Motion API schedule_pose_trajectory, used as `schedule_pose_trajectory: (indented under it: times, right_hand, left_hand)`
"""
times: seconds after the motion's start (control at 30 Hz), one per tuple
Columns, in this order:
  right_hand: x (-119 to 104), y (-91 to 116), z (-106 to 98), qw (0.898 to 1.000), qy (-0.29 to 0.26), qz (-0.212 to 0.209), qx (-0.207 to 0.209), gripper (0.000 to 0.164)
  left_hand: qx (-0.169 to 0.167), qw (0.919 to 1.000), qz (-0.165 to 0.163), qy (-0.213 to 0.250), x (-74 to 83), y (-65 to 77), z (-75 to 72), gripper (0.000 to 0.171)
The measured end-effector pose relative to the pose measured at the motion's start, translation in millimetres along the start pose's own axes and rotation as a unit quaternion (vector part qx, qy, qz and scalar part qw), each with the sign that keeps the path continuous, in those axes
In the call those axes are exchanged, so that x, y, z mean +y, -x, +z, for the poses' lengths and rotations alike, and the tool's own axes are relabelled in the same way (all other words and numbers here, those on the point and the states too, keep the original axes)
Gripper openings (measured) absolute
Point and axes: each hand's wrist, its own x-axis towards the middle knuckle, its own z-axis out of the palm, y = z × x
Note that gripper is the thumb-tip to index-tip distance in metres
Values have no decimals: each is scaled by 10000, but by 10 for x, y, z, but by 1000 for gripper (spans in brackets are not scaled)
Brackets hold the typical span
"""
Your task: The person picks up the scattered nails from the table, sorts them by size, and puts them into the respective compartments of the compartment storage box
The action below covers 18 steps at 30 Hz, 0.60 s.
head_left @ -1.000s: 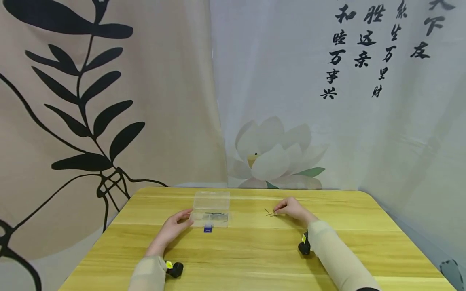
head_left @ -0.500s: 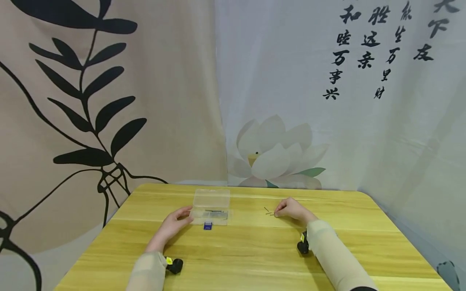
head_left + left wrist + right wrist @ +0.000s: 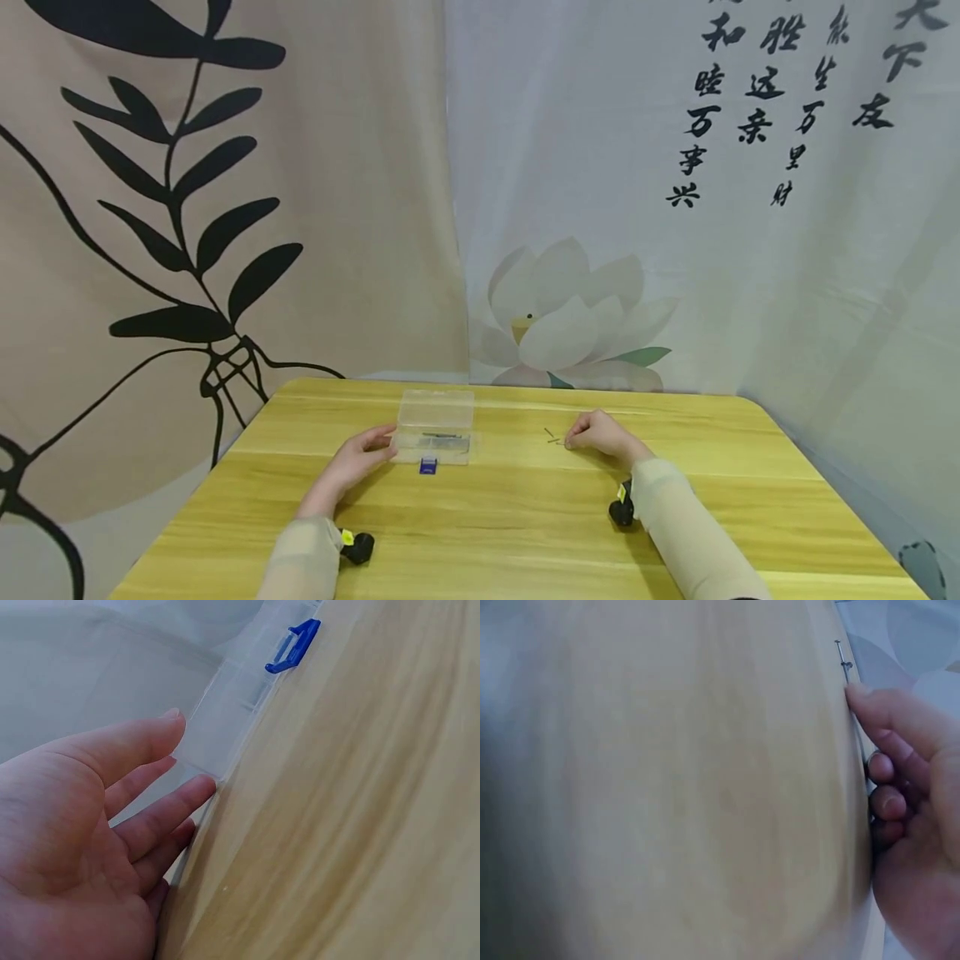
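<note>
A clear plastic box (image 3: pixel 432 454) with a blue latch (image 3: pixel 427 466) stands on the table, its transparent lid (image 3: pixel 436 409) raised. Thin dark pieces lie inside. My left hand (image 3: pixel 357 463) is at the box's left side; in the left wrist view the extended thumb and fingers touch its end wall (image 3: pixel 206 742). To the right, my right hand (image 3: pixel 602 435) rests low over the table with curled fingers. Its thumb and fingertips pinch at one of several thin nails (image 3: pixel 552 440). Small flat heads show on the nails (image 3: pixel 843 654) in the right wrist view; the pinched end is hidden.
The wooden table (image 3: pixel 480 525) has its far edge just behind the box. A cloth backdrop (image 3: pixel 375 208) with printed plants and writing hangs behind it. Black wrist cameras (image 3: pixel 358 548) sit on both sleeves.
The head view has shifted slightly. My left hand stays at the box. The right fingertips have moved very little beside the nails.
</note>
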Motion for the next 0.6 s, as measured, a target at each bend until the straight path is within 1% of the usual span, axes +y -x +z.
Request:
schedule_pose_trajectory:
  times: [0.23, 0.33, 0.5, 0.6]
  right_hand:
    - [11, 18, -7, 9999, -138, 27, -26, 11]
    - [-8, 27, -5, 9998, -200, 50, -56, 12]
    - [-7, 12, 5, 9999, -84, 98, -19, 11]
    - [5, -2, 3, 9999, 98, 24, 7, 12]
  left_hand:
    - [-251, 9996, -62, 106, 31, 0, -20, 50]
    - [-298, 9995, -63, 107, 27, -11, -24, 50]
    - [-279, 9996, -90, 10, 16, -7, -30, 48]
    - [-261, 9996, -103, -33, 8, -6, -28, 48]
